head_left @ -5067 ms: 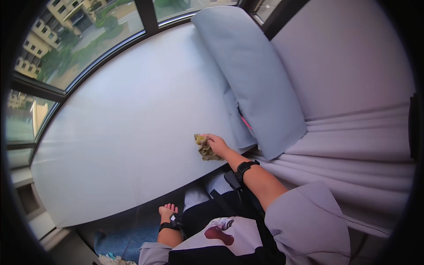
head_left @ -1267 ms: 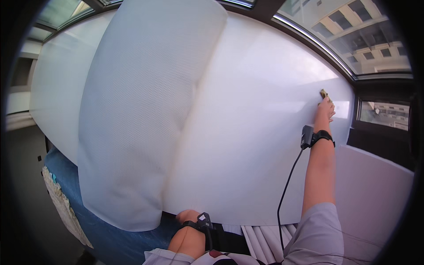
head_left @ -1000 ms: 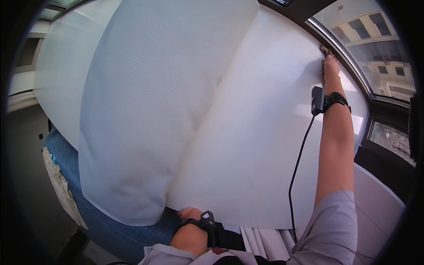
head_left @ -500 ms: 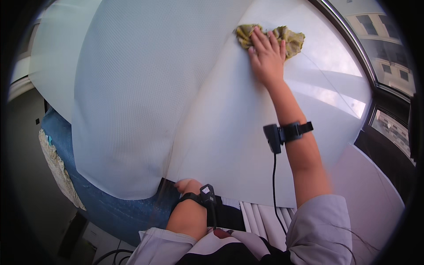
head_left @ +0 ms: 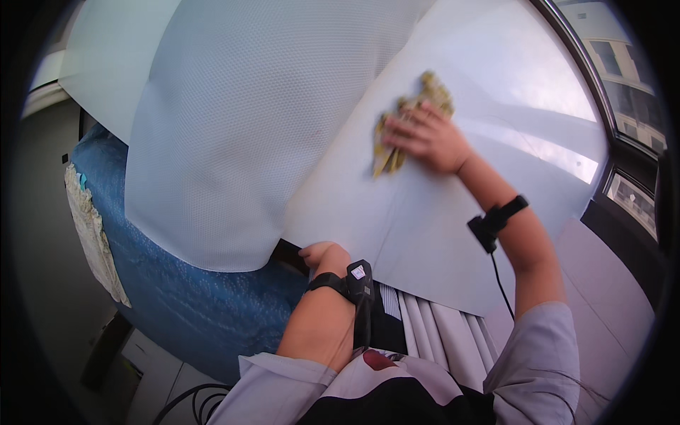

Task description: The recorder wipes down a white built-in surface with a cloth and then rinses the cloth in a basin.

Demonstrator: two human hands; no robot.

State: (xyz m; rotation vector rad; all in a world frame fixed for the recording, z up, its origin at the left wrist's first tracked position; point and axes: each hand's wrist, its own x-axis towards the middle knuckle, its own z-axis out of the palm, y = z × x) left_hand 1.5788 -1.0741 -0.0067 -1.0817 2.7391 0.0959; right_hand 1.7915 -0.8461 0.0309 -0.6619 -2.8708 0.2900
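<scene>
My right hand (head_left: 430,144) lies over a crumpled yellow-green patterned cloth (head_left: 437,92), pressing it against a smooth, glossy white sheet (head_left: 354,202). Some of the cloth shows past the fingertips; the hand and cloth are slightly blurred. At the near left corner of that sheet, my left hand (head_left: 324,255) grips its edge, and most of its fingers are hidden. A larger textured, translucent sheet (head_left: 234,142) lies to the left, its curved edge beside the glossy one. Black bands with small devices are strapped on both forearms.
A blue cover (head_left: 205,304) spreads at the lower left, with a cream lacy cloth (head_left: 92,237) on its edge. Pale pleated fabric (head_left: 439,326) sits below the glossy sheet. A dark window frame (head_left: 588,78) runs along the right. Cables (head_left: 191,397) curl at the bottom left.
My right hand has pulled the cloth nearer across the glossy sheet, turning so its fingers point left. My left hand stays at the sheet's near corner. The view has shifted slightly.
</scene>
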